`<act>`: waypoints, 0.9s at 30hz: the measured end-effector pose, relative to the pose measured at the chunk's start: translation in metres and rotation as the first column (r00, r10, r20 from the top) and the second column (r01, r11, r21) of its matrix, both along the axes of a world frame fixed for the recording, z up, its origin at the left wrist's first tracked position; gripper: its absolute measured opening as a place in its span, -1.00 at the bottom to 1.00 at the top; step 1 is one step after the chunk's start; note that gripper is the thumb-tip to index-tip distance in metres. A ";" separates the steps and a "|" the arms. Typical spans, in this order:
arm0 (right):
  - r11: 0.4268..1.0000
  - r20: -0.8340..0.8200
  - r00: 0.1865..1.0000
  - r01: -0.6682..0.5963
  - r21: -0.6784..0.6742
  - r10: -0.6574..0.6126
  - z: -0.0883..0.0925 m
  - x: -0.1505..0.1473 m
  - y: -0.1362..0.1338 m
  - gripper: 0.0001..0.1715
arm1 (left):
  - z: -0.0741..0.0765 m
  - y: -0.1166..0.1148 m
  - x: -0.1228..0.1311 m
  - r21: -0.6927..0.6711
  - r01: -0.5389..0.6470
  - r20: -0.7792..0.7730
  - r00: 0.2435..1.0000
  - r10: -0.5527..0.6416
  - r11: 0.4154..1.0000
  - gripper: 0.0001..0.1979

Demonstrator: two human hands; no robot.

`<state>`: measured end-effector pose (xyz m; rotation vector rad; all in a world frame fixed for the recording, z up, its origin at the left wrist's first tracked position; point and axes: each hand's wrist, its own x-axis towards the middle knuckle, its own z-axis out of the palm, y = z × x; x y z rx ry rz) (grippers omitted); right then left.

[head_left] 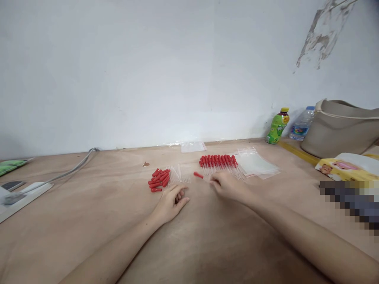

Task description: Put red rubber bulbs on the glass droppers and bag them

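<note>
My right hand [226, 184] pinches the clear tube end of a dropper [198, 174], whose red rubber bulb points left. Just behind that hand lies a row of droppers [218, 161] with red bulbs, side by side. My left hand [171, 203] rests near the table, its thumb and fingers apart and nothing between them. Beyond its fingertips are several loose clear glass tubes [179, 174]. A pile of loose red rubber bulbs [160, 179] sits to the left of the tubes.
Clear zip bags [257, 163] lie right of the dropper row, another bag [193, 147] by the wall. At right stand a green bottle [277, 127], a water bottle [302, 124] and a grey-brown bin [340, 128]. A cable [74, 169] runs across the left side.
</note>
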<state>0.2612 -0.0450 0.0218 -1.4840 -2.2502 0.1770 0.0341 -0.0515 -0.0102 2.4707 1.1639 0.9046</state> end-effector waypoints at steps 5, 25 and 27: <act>0.963 -0.045 0.963 0.262 -0.059 -0.265 0.003 -0.009 0.044 -0.68 | 0.000 -0.001 0.000 -0.025 0.042 -0.024 0.999 -0.042 0.999 -0.85; 0.856 0.069 0.865 0.501 -0.130 -0.496 -0.011 -0.051 0.065 -0.67 | -0.001 -0.002 -0.002 -0.045 0.060 -0.032 0.998 -0.061 0.997 -0.85; 0.867 0.057 0.874 0.485 -0.117 -0.482 -0.011 -0.054 0.064 -0.68 | -0.001 -0.002 -0.002 -0.041 0.058 -0.036 0.998 -0.060 0.997 -0.86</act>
